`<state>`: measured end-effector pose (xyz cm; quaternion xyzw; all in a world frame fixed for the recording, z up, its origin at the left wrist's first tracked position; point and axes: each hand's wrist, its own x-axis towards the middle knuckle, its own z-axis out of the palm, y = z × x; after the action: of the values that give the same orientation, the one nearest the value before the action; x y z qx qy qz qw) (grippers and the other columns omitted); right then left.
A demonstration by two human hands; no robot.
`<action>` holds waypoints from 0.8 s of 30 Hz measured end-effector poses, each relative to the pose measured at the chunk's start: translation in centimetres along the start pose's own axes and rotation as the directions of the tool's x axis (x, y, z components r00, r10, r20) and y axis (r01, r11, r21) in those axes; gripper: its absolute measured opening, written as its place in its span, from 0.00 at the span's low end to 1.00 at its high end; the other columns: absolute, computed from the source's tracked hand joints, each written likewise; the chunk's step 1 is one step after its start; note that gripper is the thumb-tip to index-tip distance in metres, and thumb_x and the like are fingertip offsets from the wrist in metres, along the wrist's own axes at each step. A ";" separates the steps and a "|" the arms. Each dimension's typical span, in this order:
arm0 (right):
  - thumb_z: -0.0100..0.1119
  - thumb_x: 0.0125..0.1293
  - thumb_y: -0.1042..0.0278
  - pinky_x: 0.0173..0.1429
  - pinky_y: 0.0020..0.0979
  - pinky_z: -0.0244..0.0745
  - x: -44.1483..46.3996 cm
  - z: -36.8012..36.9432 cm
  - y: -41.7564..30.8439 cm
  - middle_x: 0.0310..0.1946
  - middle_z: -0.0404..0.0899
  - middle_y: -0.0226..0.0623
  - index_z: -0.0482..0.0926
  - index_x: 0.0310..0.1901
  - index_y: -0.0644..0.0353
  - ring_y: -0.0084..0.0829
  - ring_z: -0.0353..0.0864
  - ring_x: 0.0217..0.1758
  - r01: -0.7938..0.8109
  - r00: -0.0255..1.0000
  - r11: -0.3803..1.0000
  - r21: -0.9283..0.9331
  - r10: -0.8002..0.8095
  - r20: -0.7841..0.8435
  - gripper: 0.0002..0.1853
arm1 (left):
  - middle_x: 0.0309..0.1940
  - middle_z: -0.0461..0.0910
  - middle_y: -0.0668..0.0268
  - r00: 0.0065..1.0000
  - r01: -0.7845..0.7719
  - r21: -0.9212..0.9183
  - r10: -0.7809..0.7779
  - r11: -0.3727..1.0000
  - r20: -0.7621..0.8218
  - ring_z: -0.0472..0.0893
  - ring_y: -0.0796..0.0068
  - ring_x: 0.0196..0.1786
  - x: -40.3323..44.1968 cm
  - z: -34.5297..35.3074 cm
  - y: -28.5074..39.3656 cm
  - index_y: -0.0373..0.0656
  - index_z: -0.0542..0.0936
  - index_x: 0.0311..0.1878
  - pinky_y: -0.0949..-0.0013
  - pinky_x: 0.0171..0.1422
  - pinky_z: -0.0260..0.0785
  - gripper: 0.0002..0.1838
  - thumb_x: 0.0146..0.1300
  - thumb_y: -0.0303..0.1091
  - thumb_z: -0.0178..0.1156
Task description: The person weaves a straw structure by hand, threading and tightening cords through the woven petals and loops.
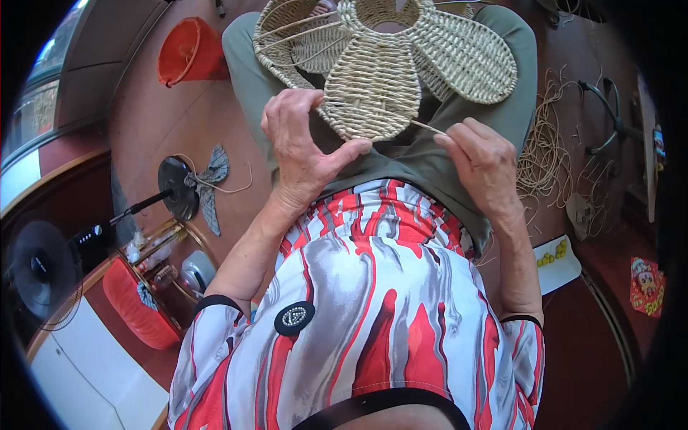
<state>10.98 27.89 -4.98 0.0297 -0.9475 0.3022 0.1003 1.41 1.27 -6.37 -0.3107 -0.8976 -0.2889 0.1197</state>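
Observation:
A flower-shaped piece woven from straw-coloured cord rests across my lap, its round open centre at the top and several petals spreading out. My left hand [297, 140] grips the near woven petal [373, 86], thumb on its lower edge and fingers at its left side. From that petal's lower right edge a short strand of cord [428, 127] runs to my right hand [481, 161], which pinches its end between thumb and fingers. Another woven petal [469, 57] lies to the right. The undersides of the petals are mostly hidden.
A loose heap of cord [545, 154] lies on the floor at right, near a white tray [566, 276] with small yellow-green pieces. A red bucket [188, 54] stands at upper left. Below it are a fan [43, 265] and a red-cushioned seat [140, 304].

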 end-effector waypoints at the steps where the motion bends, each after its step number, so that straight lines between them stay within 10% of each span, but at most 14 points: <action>1: 0.69 0.67 0.64 0.34 0.42 0.72 0.1 -0.4 -0.1 0.24 0.72 0.37 0.77 0.30 0.59 0.41 0.77 0.29 0.004 1.000 1.000 0.020 -0.005 0.011 0.12 | 0.55 0.75 0.60 1.000 -0.026 0.015 0.026 1.000 -0.007 0.70 0.54 0.65 -0.1 0.4 -0.5 0.42 0.75 0.58 0.46 0.75 0.52 0.47 0.41 0.64 0.80; 14: 0.69 0.67 0.64 0.34 0.40 0.73 1.2 -1.2 1.1 0.24 0.75 0.38 0.81 0.31 0.60 0.41 0.80 0.28 -0.026 1.000 0.989 0.143 0.024 0.017 0.11 | 0.53 0.72 0.63 0.997 -0.069 0.156 0.061 0.985 0.055 0.69 0.55 0.64 0.6 0.4 0.3 0.49 0.79 0.53 0.45 0.73 0.50 0.41 0.45 0.72 0.73; 24: 0.71 0.61 0.67 0.33 0.38 0.75 1.4 -7.3 -2.8 0.27 0.76 0.35 0.81 0.31 0.58 0.37 0.80 0.30 0.162 0.986 0.969 -0.186 -0.149 0.080 0.08 | 0.44 0.77 0.65 0.952 -0.247 -0.284 0.287 0.927 0.108 0.75 0.63 0.51 4.4 2.0 6.3 0.48 0.84 0.48 0.57 0.58 0.61 0.18 0.53 0.38 0.75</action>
<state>11.19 29.82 2.70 0.1039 -0.9697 0.1996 0.0950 1.80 8.66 -3.48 -0.4639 -0.8060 -0.3644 0.0483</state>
